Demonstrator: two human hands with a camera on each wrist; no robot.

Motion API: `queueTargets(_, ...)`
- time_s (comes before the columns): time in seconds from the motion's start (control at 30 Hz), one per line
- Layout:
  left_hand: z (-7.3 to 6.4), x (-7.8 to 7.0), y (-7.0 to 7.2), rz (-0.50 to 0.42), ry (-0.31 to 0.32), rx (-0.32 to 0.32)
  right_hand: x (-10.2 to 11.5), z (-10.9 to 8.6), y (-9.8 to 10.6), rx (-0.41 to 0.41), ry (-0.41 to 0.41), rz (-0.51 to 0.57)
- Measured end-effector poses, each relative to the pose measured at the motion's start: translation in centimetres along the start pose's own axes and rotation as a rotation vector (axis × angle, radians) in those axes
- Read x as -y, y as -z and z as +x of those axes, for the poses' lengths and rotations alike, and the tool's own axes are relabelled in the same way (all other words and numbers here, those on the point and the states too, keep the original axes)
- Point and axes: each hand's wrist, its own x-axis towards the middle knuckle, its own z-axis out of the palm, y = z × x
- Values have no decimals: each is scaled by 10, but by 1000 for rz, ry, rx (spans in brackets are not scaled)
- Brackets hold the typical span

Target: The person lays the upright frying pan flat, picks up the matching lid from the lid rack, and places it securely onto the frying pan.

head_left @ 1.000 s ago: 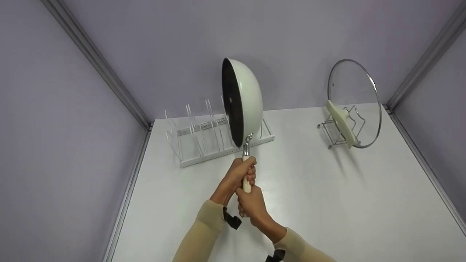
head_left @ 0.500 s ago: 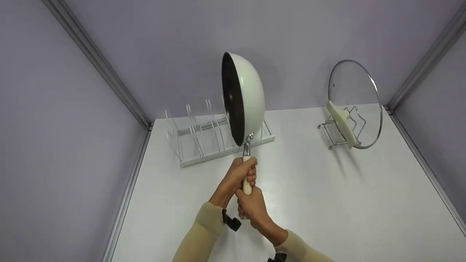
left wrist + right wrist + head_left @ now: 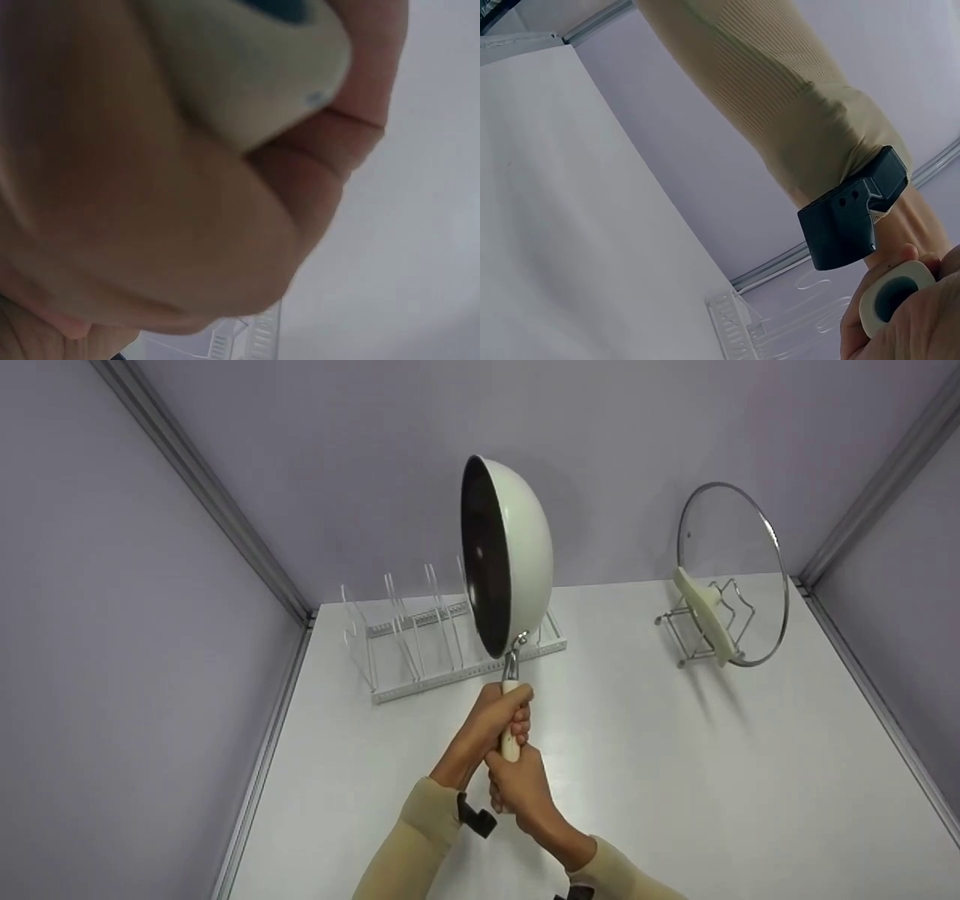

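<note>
A wok (image 3: 531,547), white outside and dark inside, stands on edge with its opening facing left. Its pale handle (image 3: 511,746) points down toward the person. My left hand (image 3: 495,716) grips the handle near its metal neck. Just below it, my right hand (image 3: 523,784) holds the handle's lower part, and the right wrist view catches the handle's hollow end (image 3: 868,311). Behind the wok is a white wire rack (image 3: 427,684) with upright dividers, its right part hidden. From this angle I cannot tell whether wok and rack touch.
At the right a glass lid (image 3: 780,615) with a steel rim and cream handle (image 3: 705,615) leans upright in a small metal stand (image 3: 679,641). The white tabletop (image 3: 637,780) is bounded by pale walls (image 3: 150,622) with metal edging.
The wok has shifted upward and slightly right in the head view, showing a bit more of its dark inside. Both hands keep their grip on the handle. Rack and lid have stayed put.
</note>
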Motion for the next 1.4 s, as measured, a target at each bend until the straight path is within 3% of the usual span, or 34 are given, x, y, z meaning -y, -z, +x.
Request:
queueTargets(0.5, -13, -9, -6, 42, -64, 46, 3, -7, 0, 34, 42, -10)
queueTargets(1.17, -26, -22, -17, 79, -65, 6, 10, -16, -2, 92, 39, 41)
queueTargets(1.4, -28, -25, -20, 141, -74, -9, 12, -19, -2, 144, 68, 52)
